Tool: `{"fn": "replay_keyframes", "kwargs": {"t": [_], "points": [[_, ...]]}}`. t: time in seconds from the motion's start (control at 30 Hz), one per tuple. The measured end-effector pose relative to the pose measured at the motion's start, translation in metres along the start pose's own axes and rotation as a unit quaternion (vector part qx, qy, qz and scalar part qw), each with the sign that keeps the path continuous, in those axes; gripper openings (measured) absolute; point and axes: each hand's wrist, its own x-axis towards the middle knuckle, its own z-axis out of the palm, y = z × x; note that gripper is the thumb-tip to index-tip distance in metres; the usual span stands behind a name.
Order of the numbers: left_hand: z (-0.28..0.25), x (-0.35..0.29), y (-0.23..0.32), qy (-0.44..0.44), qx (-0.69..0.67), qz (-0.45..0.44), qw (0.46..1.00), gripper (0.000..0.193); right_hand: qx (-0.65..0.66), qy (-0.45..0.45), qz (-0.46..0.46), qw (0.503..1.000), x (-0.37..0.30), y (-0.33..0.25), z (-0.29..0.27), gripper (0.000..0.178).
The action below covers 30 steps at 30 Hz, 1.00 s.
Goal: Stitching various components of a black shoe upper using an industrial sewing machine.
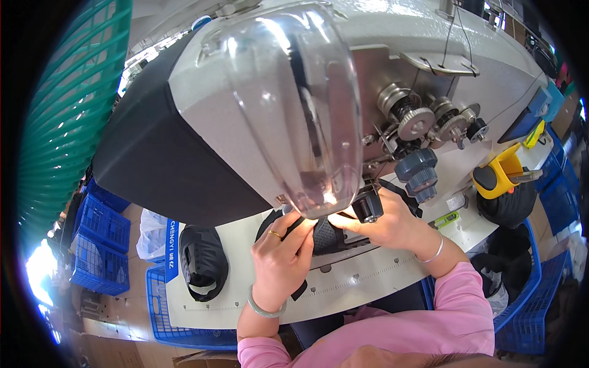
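Under the head of a large white sewing machine [208, 122], a black textured shoe upper [327, 236] lies on the white machine table [343, 282]. My left hand [279, 257] pinches its left side, with thumb and fingers together close to the clear plastic guard [307, 122]. From the right, my right hand [392, 221] grips the same piece, its thumb pointing in toward the left fingertips. The guard and the machine head hide the needle area and part of the upper. Beside my left hand, a finished-looking black shoe [202, 260] stands on the table.
Tension dials and a dark knob [417, 172] jut out above my right hand. A green cutter [445, 219] and a yellow holder [500, 175] sit to the right. Blue crates [101, 264] stand at left, a blue basket [527, 270] with black pieces at right. A green fan [73, 116] is upper left.
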Motion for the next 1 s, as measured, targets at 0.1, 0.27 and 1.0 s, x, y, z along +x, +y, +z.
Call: {"fn": "replay_keyframes", "kwargs": {"t": [0.1, 0.27, 1.0], "points": [[-0.001, 0.001, 0.000, 0.001, 0.010, 0.010, 1.000, 0.023, 0.001, -0.013, 0.009, 1.000, 0.000, -0.003, -0.001, 0.038], [0.000, 0.002, 0.001, 0.006, 0.014, 0.012, 1.000, 0.022, 0.012, -0.018, 0.033, 0.999, 0.001, -0.003, 0.000, 0.037], [0.003, -0.001, -0.008, 0.007, 0.117, 0.067, 0.991, 0.026, 0.029, -0.074, 0.185, 0.980, -0.007, -0.052, 0.007, 0.045]]}}
